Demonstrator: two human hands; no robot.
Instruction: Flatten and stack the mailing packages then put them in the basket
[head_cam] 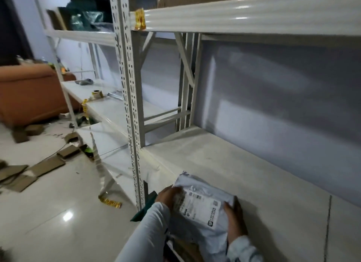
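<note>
Two hands hold one grey mailing package (203,207) over the near edge of a white shelf (254,173). The left hand (169,198) curls its fingers onto the label's left edge; the right hand (234,220) grips the right side. It looks soft, light, probably slippery; holding opposite edges suits it.

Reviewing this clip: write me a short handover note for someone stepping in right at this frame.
Left hand: grips the left edge of the white mailing package.
Right hand: grips its right edge.
The package, label up, is held at the front of the grey shelf. No basket in view.
Done: nothing stacked that shows.
Left: flatten this package, stack it with the others, put the stack in the basket.
</note>
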